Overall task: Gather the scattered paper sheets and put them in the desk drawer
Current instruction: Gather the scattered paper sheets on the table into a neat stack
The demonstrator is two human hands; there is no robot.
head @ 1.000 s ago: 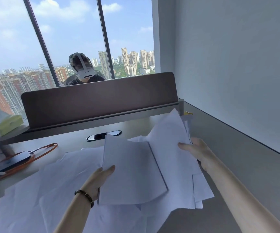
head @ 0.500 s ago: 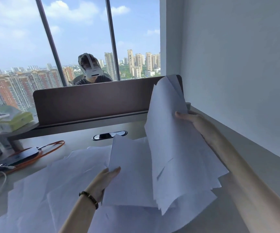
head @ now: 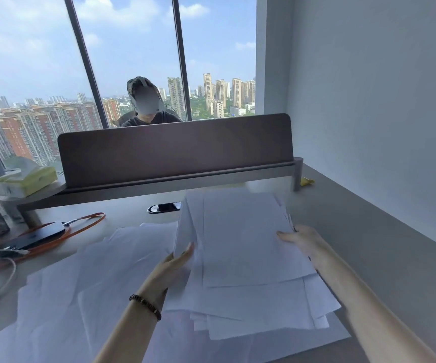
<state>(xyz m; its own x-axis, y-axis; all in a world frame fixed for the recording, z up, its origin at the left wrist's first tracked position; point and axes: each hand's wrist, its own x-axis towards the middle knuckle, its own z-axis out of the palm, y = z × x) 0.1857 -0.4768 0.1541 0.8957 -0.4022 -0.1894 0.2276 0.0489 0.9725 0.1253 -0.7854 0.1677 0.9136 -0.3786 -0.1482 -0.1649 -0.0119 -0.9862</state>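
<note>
Dark brown desk partition panel (head: pixel 175 150) stands upright along the desk's far edge. Yellow-green tissue pack (head: pixel 25 179) rests on a raised shelf at far left. Dark flat phone (head: pixel 37 235) lies within an orange lanyard loop (head: pixel 86 222). White cable (head: pixel 2 281) trails at left. Small yellow object (head: pixel 307 181) lies beside the grey partition post (head: pixel 297 174). Seated person (head: pixel 147 106) is behind the panel.

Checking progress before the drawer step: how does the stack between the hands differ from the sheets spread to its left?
The gathered stack is many sheets piled roughly together, edges uneven; the loose sheets lie flat, spread and overlapping on the desk. The stack is gripped by the left hand and right hand; the loose sheets are untouched. Both are plain white paper.
</note>
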